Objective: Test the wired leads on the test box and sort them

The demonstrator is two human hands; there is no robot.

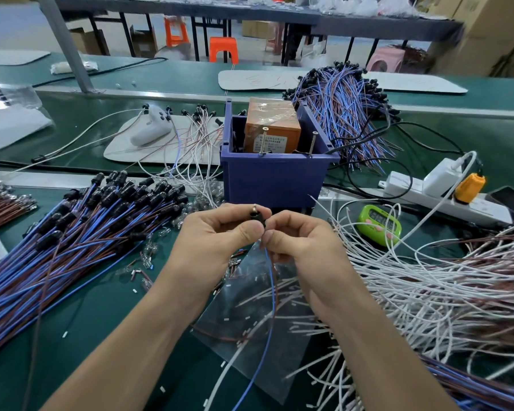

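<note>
Both your hands meet just in front of the blue bin (276, 179): your left hand (220, 235) pinches the black socket (255, 216) of a lead between thumb and fingers, and your right hand (300, 244) pinches its blue wire (273, 295) right under the socket, the wire hanging down between your wrists. The orange test box (272, 126) sits inside the bin. A pile of blue-and-brown leads (80, 232) lies to your left, loose white wires (422, 289) to your right, near a green timer (379, 224).
</note>
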